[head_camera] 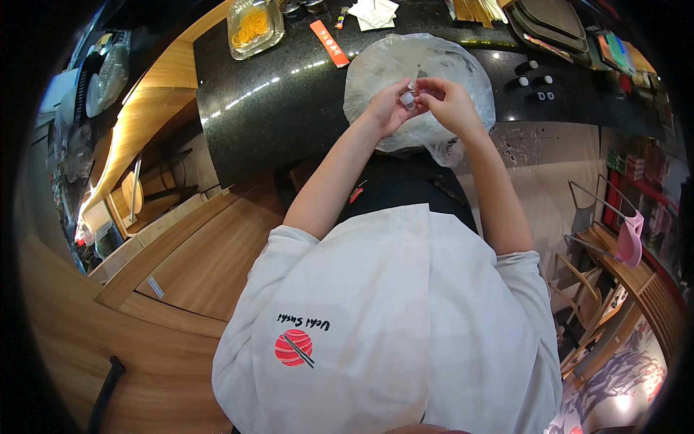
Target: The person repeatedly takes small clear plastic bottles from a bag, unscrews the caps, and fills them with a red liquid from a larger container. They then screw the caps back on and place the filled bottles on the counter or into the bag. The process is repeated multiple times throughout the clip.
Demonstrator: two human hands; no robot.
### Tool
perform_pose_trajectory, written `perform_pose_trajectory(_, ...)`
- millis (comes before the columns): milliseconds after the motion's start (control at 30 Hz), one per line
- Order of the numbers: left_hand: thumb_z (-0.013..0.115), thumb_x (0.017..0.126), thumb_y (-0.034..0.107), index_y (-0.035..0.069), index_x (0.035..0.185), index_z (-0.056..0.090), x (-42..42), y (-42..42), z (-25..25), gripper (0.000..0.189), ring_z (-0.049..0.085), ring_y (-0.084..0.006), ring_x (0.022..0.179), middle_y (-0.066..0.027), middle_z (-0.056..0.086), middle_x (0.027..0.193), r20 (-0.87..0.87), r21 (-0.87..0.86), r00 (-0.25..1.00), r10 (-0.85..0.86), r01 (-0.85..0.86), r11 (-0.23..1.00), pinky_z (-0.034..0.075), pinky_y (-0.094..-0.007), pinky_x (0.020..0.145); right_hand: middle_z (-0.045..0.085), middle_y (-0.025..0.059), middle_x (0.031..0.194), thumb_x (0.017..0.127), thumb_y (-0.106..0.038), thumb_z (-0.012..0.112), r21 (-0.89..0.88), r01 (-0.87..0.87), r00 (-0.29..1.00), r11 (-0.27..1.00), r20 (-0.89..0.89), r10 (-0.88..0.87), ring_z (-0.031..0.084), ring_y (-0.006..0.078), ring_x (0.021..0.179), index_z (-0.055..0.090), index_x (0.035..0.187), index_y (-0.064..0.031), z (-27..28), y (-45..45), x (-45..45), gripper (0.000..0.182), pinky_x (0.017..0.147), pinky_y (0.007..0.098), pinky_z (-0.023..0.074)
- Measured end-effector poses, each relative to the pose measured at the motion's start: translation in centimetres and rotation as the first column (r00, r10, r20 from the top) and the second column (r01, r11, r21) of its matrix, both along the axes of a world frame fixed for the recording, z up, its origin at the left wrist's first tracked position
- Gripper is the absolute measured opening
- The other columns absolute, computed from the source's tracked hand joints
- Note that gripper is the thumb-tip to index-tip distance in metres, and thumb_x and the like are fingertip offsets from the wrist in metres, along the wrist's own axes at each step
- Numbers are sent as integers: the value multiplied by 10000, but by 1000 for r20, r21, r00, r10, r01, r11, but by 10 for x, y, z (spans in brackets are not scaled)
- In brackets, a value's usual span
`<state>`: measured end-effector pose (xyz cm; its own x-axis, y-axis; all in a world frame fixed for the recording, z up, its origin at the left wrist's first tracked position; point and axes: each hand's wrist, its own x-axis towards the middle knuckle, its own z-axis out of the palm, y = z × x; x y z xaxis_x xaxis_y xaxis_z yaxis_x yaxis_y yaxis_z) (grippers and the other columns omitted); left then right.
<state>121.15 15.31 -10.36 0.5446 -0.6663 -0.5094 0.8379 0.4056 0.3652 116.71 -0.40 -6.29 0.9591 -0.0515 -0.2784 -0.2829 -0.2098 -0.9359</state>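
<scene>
Both hands meet over a large translucent plastic bag (pixel 428 51) lying bunched at the front edge of the black counter. My left hand (pixel 387 108) holds a small white-capped container (pixel 406 99) in its fingers, the white cap facing me. My right hand (pixel 450 106) comes in from the other side, its thumb and fingertips pinched at the same container. Fingers cover much of that container, so its body is hard to make out. What the bag contains shows only as a blurred pale mass. To the right stand small dark bottles with white caps (pixel 523 81).
On the counter (pixel 260 130) are a clear plastic box (pixel 236 51) of yellow rubber bands, a red paper sleeve (pixel 329 43) bearing writing, white paper slips (pixel 374 13), and wrapped chopsticks (pixel 471 11). Dark trays (pixel 547 24) are stacked at the back right. Wooden cabinetry (pixel 190 260) stands at my left.
</scene>
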Motion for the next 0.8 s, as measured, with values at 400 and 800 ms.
perform_pose_trajectory(400,498,854,52,-112,1319,414,-2,-13,43,501,574,-326,1067,-239,530,1218,-74,-225,993,96,-110,968,509,-367,965,663,151,1134,922,-58,652,539,240,967,807,-61,-248,684,219,973,557,1268,26,69,-87,-51,368,821,320,572)
perform_pose_trajectory(800,537,982,125,-33,1271,496,5,-16,5,332,589,-150,773,-97,628,942,338,590,928,-155,-80,803,500,-275,704,649,88,1057,898,-13,622,681,274,961,679,-209,-179,636,120,817,536,1302,26,30,-235,-173,415,695,225,519)
